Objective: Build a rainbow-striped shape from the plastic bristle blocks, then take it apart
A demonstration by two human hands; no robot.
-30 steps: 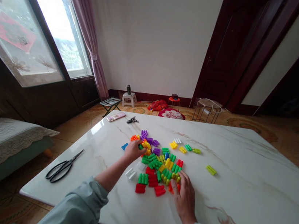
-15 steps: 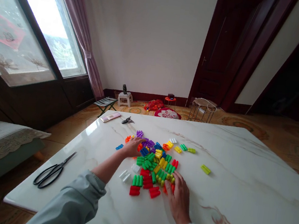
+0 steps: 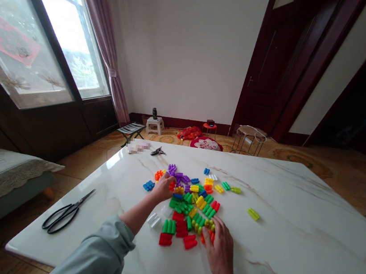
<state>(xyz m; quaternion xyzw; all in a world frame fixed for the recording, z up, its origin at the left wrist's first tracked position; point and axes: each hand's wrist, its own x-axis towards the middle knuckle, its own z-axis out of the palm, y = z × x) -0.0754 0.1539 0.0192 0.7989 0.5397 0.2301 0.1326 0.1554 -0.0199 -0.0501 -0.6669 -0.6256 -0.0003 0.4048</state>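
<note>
A pile of colourful plastic building blocks lies spread on the white marbled table (image 3: 296, 201). My left hand (image 3: 162, 188) reaches into the pile's left side, its fingers curled around an orange-red block (image 3: 172, 186); the exact grip is partly hidden. Purple blocks (image 3: 180, 178) and green blocks (image 3: 181, 205) lie close to it. At the pile's right front rests my right hand (image 3: 221, 252), thumb and fingers apart, beside yellow-green blocks (image 3: 203, 226) and an orange block (image 3: 203, 238) partly covered by it. Red blocks (image 3: 181, 229) are to its left.
Black-handled scissors (image 3: 64, 215) lie at the table's left, with a dark pair of pliers-like cutters (image 3: 158, 151) and a blurred flat object (image 3: 138, 146) at the far edge. A lone lime block (image 3: 253, 214) sits to the right. Stools (image 3: 249, 132) stand beyond the table.
The view has tilted slightly. Blocks around my left hand have shifted: purple pieces are more spread, and a blue block now lies at the pile's far edge. My right hand stays nearly in place.
</note>
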